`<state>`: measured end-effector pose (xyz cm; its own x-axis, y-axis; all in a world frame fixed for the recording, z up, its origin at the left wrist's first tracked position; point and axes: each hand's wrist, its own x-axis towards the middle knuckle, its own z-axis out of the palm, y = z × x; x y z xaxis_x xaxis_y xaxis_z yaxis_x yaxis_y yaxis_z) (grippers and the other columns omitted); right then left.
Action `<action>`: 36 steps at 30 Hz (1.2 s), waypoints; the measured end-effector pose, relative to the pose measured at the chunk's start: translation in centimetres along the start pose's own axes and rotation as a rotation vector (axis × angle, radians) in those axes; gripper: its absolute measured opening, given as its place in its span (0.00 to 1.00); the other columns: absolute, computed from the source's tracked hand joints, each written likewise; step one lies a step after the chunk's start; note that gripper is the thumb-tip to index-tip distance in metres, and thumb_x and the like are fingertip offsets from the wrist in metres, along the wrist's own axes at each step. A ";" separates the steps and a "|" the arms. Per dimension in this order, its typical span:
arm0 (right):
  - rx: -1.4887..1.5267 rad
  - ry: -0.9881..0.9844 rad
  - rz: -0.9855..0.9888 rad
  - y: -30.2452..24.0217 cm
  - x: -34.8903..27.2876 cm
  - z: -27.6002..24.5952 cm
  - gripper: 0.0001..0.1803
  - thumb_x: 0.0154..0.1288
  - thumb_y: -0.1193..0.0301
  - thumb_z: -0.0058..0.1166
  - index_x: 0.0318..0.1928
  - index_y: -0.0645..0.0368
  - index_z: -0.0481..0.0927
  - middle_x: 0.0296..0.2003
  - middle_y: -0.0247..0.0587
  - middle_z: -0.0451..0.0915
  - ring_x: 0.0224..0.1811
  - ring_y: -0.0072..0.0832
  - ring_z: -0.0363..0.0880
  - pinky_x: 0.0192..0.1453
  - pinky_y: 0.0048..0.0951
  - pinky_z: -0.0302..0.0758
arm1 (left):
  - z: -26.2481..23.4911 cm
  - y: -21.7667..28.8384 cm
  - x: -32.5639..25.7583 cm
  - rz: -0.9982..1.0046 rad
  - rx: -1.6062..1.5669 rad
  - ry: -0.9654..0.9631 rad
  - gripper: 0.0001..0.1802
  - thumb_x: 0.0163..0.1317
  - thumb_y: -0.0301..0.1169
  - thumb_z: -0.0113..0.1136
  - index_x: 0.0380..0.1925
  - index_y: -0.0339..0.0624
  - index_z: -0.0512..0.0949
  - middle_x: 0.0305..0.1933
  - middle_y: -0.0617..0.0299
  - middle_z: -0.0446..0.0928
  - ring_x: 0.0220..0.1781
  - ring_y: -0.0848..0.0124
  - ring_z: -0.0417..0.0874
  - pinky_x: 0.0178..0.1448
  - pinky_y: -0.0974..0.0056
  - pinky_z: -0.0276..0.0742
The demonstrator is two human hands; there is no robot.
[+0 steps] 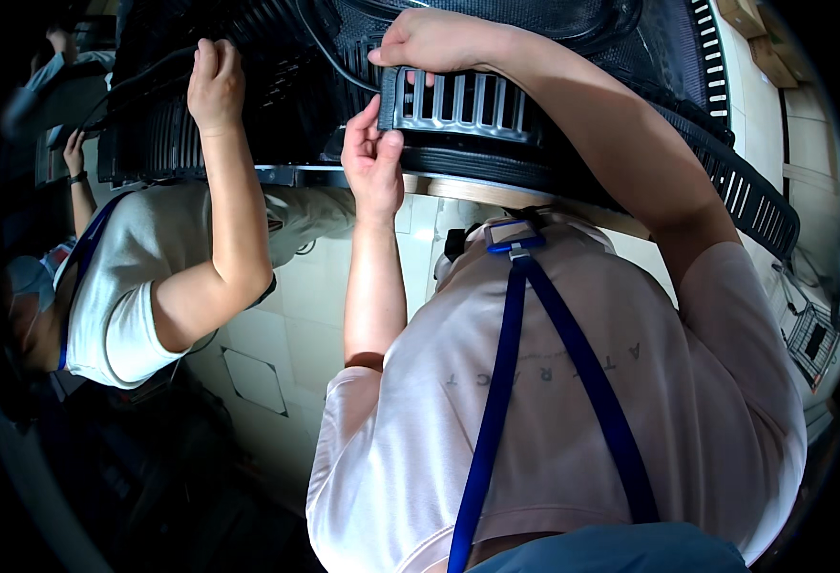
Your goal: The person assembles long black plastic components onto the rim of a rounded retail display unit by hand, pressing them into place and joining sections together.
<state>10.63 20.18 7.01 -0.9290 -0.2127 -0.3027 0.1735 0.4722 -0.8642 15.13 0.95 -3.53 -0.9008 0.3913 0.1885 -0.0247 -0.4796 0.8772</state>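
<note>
A black slotted plastic strip lies across the front of the worktop, with a row of tall openings along it. My left hand grips its left end from below, thumb and fingertips at the dark end piece. From above, my right hand closes on the same end, a fingertip showing behind the slots. A thin black cable passes just left of my right hand. What lies between my right thumb and forefinger is too small to make out.
Black textured and slotted parts cover the worktop. Another slotted strip curves off at the right. On the left a co-worker reaches in, their hand close to dark cables. A wire basket and cardboard boxes stand at the right.
</note>
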 end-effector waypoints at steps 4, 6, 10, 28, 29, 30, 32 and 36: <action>-0.079 0.271 -0.195 1.3 0.3 -1.2 0.27 0.68 0.55 0.40 0.34 0.69 0.80 0.33 0.57 0.81 0.39 0.47 0.80 0.48 0.39 0.74 | 2.0 0.7 1.2 -0.007 0.294 0.098 0.25 0.59 0.25 0.61 0.55 0.37 0.65 0.48 0.61 0.70 0.42 0.80 0.70 0.46 0.74 0.68; -0.392 0.396 -0.300 -2.5 -4.5 -1.6 0.27 0.68 0.53 0.40 0.35 0.67 0.79 0.33 0.55 0.81 0.37 0.48 0.80 0.44 0.40 0.75 | 1.4 1.3 1.6 -0.034 0.380 0.074 0.23 0.60 0.26 0.60 0.55 0.37 0.65 0.47 0.61 0.70 0.42 0.80 0.69 0.45 0.74 0.68; -0.928 0.586 -0.358 1.9 -8.1 -1.0 0.37 0.50 0.50 0.65 0.52 0.65 0.75 0.43 0.53 0.79 0.41 0.36 0.81 0.46 0.34 0.77 | 2.7 3.5 3.2 -0.260 0.352 -0.011 0.17 0.66 0.29 0.52 0.53 0.36 0.67 0.43 0.63 0.74 0.40 0.79 0.72 0.46 0.73 0.70; -0.940 0.466 -0.329 5.4 -19.3 2.5 0.50 0.39 0.55 0.70 0.61 0.66 0.64 0.40 0.40 0.72 0.37 0.31 0.72 0.39 0.28 0.72 | 4.2 6.6 3.6 -0.427 0.567 -0.251 0.15 0.73 0.38 0.39 0.36 0.37 0.68 0.26 0.63 0.73 0.24 0.76 0.75 0.30 0.71 0.75; -0.934 0.431 -0.284 5.3 -19.4 2.5 0.50 0.40 0.55 0.70 0.62 0.66 0.63 0.41 0.40 0.71 0.39 0.31 0.72 0.41 0.29 0.71 | 4.2 6.6 3.6 -0.411 0.603 -0.255 0.15 0.73 0.38 0.39 0.36 0.37 0.68 0.26 0.63 0.73 0.24 0.76 0.75 0.30 0.71 0.75; -0.928 0.395 -0.240 5.0 -19.6 2.6 0.50 0.40 0.56 0.69 0.62 0.66 0.62 0.42 0.41 0.71 0.40 0.32 0.71 0.43 0.29 0.71 | 4.5 6.7 3.5 -0.420 0.606 -0.235 0.13 0.71 0.37 0.44 0.37 0.37 0.68 0.26 0.64 0.73 0.23 0.77 0.75 0.29 0.72 0.74; -0.941 0.386 -0.243 4.8 -19.8 2.4 0.49 0.42 0.53 0.68 0.61 0.66 0.63 0.42 0.42 0.71 0.41 0.33 0.72 0.44 0.31 0.71 | 4.4 6.4 3.1 -0.338 0.644 -0.284 0.11 0.68 0.34 0.50 0.37 0.36 0.68 0.26 0.64 0.74 0.23 0.77 0.75 0.29 0.72 0.73; -0.884 0.448 -0.345 5.5 -19.2 1.6 0.44 0.49 0.46 0.61 0.57 0.67 0.68 0.41 0.44 0.75 0.40 0.35 0.76 0.43 0.34 0.75 | 5.8 6.0 2.2 -0.283 0.690 -0.233 0.16 0.60 0.28 0.61 0.44 0.34 0.68 0.27 0.66 0.73 0.23 0.78 0.73 0.28 0.73 0.72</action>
<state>29.97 25.46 7.42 -0.9501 -0.2035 0.2366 -0.2562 0.9414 -0.2193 15.49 3.47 4.71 -0.7841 0.6174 -0.0629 0.1037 0.2302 0.9676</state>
